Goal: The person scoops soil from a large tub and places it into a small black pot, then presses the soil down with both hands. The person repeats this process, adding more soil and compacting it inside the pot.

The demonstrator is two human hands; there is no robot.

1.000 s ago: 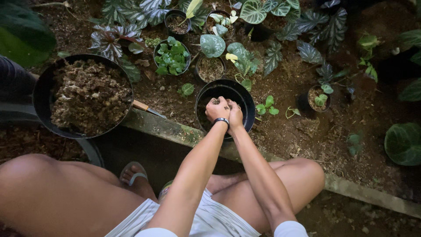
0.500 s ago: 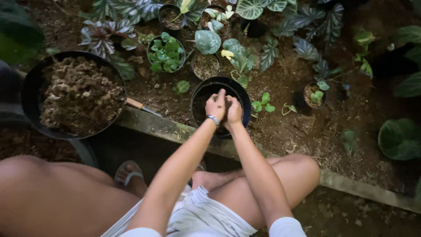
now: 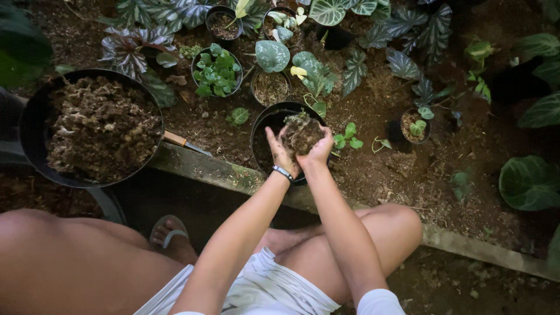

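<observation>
Soil clump [image 3: 301, 133] sits cupped between your left hand [image 3: 280, 153] and right hand [image 3: 318, 153], fingers grasping it above the black pot [image 3: 262, 125]. Loose crumbs could spill past the rim if your grip slackens.

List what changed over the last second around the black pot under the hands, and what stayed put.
Both hands, the left hand and the right hand, came up out of the black pot and now cup a clump of soil and roots between them, lifted above the rim; earlier they were pressed together low inside the pot. The big tub of soil, the trowel and the surrounding potted plants stayed where they were.
</observation>
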